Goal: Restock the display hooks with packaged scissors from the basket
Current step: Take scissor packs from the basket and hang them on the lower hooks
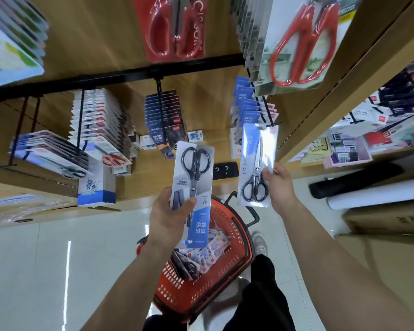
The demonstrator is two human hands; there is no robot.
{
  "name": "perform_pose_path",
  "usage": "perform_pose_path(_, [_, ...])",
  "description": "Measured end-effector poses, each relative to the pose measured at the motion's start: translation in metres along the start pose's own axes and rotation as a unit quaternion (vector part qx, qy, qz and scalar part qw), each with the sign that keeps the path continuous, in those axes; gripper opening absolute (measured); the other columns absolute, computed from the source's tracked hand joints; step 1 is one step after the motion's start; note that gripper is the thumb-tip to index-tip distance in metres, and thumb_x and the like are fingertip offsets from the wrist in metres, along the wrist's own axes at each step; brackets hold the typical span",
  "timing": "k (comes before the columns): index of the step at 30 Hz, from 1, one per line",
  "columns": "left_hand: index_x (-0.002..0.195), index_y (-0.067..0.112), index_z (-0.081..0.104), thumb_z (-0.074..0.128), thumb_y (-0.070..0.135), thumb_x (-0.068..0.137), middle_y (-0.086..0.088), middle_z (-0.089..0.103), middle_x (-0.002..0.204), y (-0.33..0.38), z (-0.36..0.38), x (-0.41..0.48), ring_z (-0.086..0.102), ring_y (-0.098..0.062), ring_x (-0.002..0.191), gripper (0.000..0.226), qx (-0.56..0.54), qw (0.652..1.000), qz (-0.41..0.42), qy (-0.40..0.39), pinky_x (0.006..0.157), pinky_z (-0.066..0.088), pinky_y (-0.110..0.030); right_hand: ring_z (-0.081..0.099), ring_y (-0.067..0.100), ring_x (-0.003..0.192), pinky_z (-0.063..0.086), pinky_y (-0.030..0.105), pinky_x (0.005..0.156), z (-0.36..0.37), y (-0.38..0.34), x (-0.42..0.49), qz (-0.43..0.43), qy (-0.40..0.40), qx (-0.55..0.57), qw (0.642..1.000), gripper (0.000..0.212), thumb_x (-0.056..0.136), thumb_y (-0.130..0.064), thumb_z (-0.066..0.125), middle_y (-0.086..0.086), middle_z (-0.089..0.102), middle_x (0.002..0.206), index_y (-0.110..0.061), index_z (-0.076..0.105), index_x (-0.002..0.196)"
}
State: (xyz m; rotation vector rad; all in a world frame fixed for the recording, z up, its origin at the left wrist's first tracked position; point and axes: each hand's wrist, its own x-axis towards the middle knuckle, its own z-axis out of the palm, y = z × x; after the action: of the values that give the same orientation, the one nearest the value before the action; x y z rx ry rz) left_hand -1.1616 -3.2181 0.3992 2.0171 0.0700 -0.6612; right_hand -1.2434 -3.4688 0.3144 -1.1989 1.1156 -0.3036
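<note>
My left hand [167, 215] grips a packaged pair of black-handled scissors [194, 187] by its lower half, handles pointing up, in front of the shelf. My right hand [279, 187] holds a second scissors pack [256, 163] by its right edge, handles down. The top of that pack sits at the tip of a black display hook [269, 115] that carries several blue-topped packs. A red basket [225, 278] stands on the floor below my hands with more packaged goods inside.
Other hooks on a black rail [120, 76] carry several rows of packs at left and centre. Red-handled scissors packs [299, 44] hang close overhead. Cardboard boxes [387, 218] stand at the right. Glossy tiled floor [58, 259] lies left of the basket.
</note>
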Motion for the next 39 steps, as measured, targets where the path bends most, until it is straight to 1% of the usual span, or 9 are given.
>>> perform_pose_path(8, [0.105,0.033,0.060,0.074,0.033,0.095,0.015,0.072,0.092,0.002,0.004,0.001,0.073,-0.008,0.081,0.017,0.003,1.000,0.009,-0.024,0.057,0.053,-0.021,0.068,0.024,0.085,0.056,0.041,0.086,-0.003,0.002,0.003,-0.010,0.009,0.026,1.000,0.027,0.101,0.001,0.053,-0.001,0.074,0.087,-0.018,0.065,0.086])
perform_pose_path(12, [0.105,0.032,0.059,0.074,0.033,0.095,0.017,0.072,0.091,-0.003,0.008,0.001,0.072,-0.005,0.080,0.018,0.004,1.000,0.005,-0.028,0.054,0.053,-0.018,0.069,0.025,0.091,0.057,0.043,0.091,0.000,-0.001,0.018,-0.018,0.000,0.008,1.000,0.015,0.101,-0.002,0.054,0.008,0.074,0.100,-0.009,0.067,0.103])
perform_pose_path(19, [0.091,0.037,0.052,0.073,0.030,0.096,0.020,0.066,0.086,-0.011,0.013,0.002,0.066,0.012,0.063,0.022,0.015,0.999,0.003,-0.028,0.045,0.046,-0.009,0.061,0.013,0.075,0.052,0.026,0.076,0.010,-0.002,0.045,-0.028,0.039,-0.060,0.997,0.017,0.101,-0.013,0.058,-0.002,0.066,0.085,-0.022,0.061,0.087])
perform_pose_path(21, [0.090,0.038,0.052,0.072,0.032,0.096,0.019,0.066,0.084,-0.014,0.014,0.004,0.066,0.008,0.062,0.023,0.032,0.999,0.007,-0.028,0.047,0.048,-0.010,0.061,0.019,0.082,0.050,0.029,0.077,0.014,-0.002,0.061,-0.026,0.042,-0.083,0.995,0.007,0.097,-0.027,0.060,0.002,0.067,0.092,-0.020,0.060,0.098])
perform_pose_path(23, [0.089,0.039,0.051,0.072,0.032,0.096,0.020,0.065,0.084,-0.014,0.014,0.006,0.065,0.007,0.062,0.023,0.037,0.999,0.008,-0.027,0.048,0.049,-0.010,0.061,0.021,0.086,0.046,0.031,0.079,0.017,-0.004,0.069,-0.008,0.059,-0.102,0.993,0.020,0.094,-0.037,0.062,0.003,0.066,0.094,-0.021,0.060,0.107])
perform_pose_path(29, [0.090,0.038,0.054,0.072,0.030,0.096,0.020,0.068,0.086,-0.010,0.010,0.002,0.069,0.004,0.066,0.021,0.019,0.999,0.015,-0.029,0.048,0.050,-0.012,0.056,0.024,0.094,0.047,0.033,0.091,0.004,-0.004,0.049,0.011,0.132,-0.102,0.986,0.019,0.098,-0.033,0.067,0.003,0.063,0.097,-0.015,0.065,0.099])
perform_pose_path(32, [0.090,0.037,0.058,0.074,0.027,0.095,0.020,0.071,0.082,-0.006,0.007,-0.003,0.070,0.004,0.069,0.019,0.008,0.999,0.028,-0.033,0.052,0.051,-0.014,0.060,0.024,0.085,0.048,0.034,0.078,-0.002,0.003,0.007,0.046,0.084,-0.073,0.993,0.013,0.099,-0.021,0.063,0.006,0.066,0.092,-0.021,0.063,0.086])
perform_pose_path(35, [0.092,0.032,0.062,0.074,0.025,0.095,0.013,0.074,0.085,0.000,0.004,-0.010,0.073,-0.008,0.079,0.014,-0.008,0.999,0.022,-0.041,0.058,0.051,-0.018,0.064,0.019,0.072,0.048,0.025,0.063,0.007,0.001,-0.048,0.051,-0.006,-0.063,0.997,0.015,0.099,-0.008,0.057,0.008,0.070,0.091,-0.018,0.065,0.091])
perform_pose_path(39, [0.097,0.032,0.065,0.072,0.023,0.097,0.011,0.073,0.094,0.016,-0.005,-0.025,0.070,-0.012,0.089,0.011,-0.033,0.997,0.040,-0.057,0.067,0.048,-0.022,0.069,0.015,0.078,0.053,0.028,0.070,0.032,-0.016,-0.117,0.010,-0.138,-0.054,0.989,0.012,0.104,-0.016,0.058,0.003,0.075,0.092,-0.016,0.068,0.100])
